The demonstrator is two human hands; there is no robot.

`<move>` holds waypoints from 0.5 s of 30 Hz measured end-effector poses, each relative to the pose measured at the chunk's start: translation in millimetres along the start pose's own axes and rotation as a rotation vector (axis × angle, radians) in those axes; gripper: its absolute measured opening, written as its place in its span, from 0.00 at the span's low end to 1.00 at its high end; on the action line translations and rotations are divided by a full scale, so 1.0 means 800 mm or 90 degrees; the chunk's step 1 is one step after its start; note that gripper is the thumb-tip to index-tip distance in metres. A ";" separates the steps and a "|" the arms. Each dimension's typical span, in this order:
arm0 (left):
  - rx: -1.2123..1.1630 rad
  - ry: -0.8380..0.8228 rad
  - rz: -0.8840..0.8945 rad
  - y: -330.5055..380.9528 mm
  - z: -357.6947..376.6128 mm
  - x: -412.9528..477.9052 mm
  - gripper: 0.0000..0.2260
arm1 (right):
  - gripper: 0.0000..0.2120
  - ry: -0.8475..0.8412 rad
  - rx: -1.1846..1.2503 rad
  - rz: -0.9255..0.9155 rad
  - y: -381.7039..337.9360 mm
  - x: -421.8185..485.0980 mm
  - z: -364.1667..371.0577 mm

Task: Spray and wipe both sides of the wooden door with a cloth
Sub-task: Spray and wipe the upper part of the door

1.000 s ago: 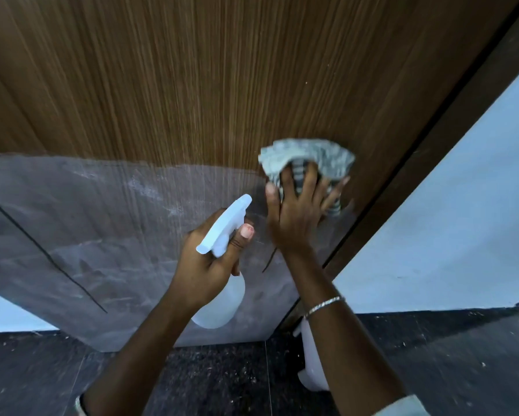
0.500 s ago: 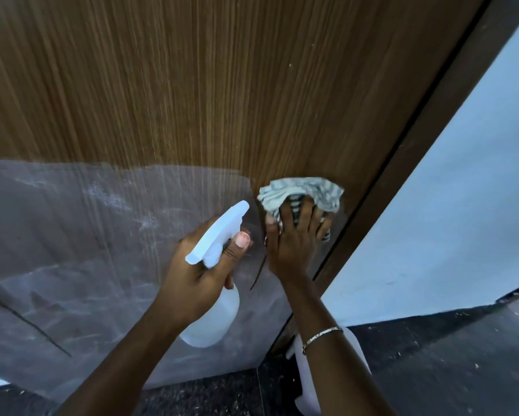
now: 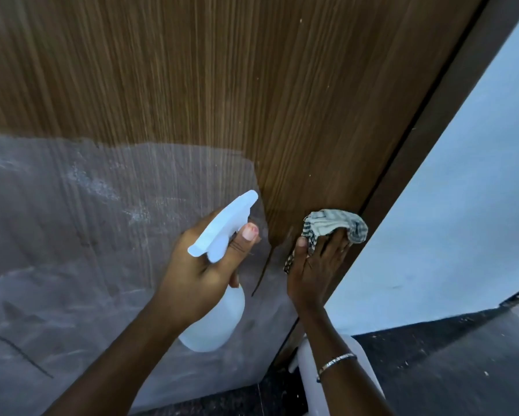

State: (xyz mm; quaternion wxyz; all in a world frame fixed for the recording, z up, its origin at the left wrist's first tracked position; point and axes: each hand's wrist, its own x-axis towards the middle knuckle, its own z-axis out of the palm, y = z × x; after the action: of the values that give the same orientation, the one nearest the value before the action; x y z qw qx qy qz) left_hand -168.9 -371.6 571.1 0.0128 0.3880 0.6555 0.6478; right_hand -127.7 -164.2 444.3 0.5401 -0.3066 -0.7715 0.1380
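Fingers (image 3: 235, 279) of my left hand (image 3: 198, 265) curl round the neck of a white plastic spray bottle (image 3: 219, 319), thumb laid along the side of its trigger head; the nozzle points up and to the right, toward the door, and the rounded body hangs below my fist. Whether a finger lies on the trigger I cannot tell. Fingers (image 3: 336, 244) of my right hand (image 3: 315, 265) lie straight and close together, palm flat, pressing a crumpled grey-and-white striped cloth (image 3: 333, 223) against the door; the thumb stands out to the left over the cloth's lower edge. The cloth bunches above my fingertips.

A thin silver bracelet (image 3: 336, 363) circles my right wrist. Beneath that forearm shows a white rounded object (image 3: 307, 373), which I cannot identify, on a dark speckled floor (image 3: 447, 355).

The brown wood-grain door (image 3: 222, 85) fills the upper and left field. Its lower part is covered by a cloudy, scuffed clear plastic film (image 3: 72, 235); the film's torn right edge runs down between my two hands. The cloth sits on bare wood just right of that edge, low on the door and close beside its right border. A dark brown door frame (image 3: 432, 139) slants along that border, touching it. Beyond the frame stands a pale blue-white wall (image 3: 462, 205).
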 end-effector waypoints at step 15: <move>0.053 0.093 -0.040 0.000 -0.055 -0.058 0.17 | 0.24 0.068 0.019 -0.034 -0.060 0.007 0.012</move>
State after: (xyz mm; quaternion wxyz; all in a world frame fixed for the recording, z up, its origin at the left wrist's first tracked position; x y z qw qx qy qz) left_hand -159.2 -432.6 555.1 -0.0308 0.3193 0.6930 0.6457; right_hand -153.5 -197.1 470.9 0.5883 -0.2851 -0.7474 0.1186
